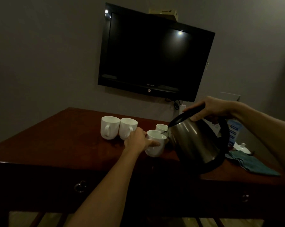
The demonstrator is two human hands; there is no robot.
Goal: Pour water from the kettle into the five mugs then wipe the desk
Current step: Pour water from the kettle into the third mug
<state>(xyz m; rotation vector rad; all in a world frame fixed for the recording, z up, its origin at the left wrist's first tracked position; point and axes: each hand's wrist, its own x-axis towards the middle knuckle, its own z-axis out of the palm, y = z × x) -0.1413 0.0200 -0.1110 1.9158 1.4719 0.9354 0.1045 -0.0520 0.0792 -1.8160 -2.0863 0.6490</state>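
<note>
Dim desk [60, 138], right hand [210, 108] tilting kettle [194, 141], left hand [136, 140] gripping mug [154, 145]

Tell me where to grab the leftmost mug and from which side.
Grip the leftmost mug by its handle, coming from the near side: the mug stands upright and the loop faces the camera, unobstructed. The second mug touches its right flank, so avoid that side.

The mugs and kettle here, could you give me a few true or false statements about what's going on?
1. The right hand holds the kettle tilted over a mug. True.
2. The left hand rests flat on the desk. False: it grips the mug being filled.
3. The two mugs on the left stand side by side. True.
4. The teal cloth lies left of the mugs. False: it lies right of the kettle.
</note>
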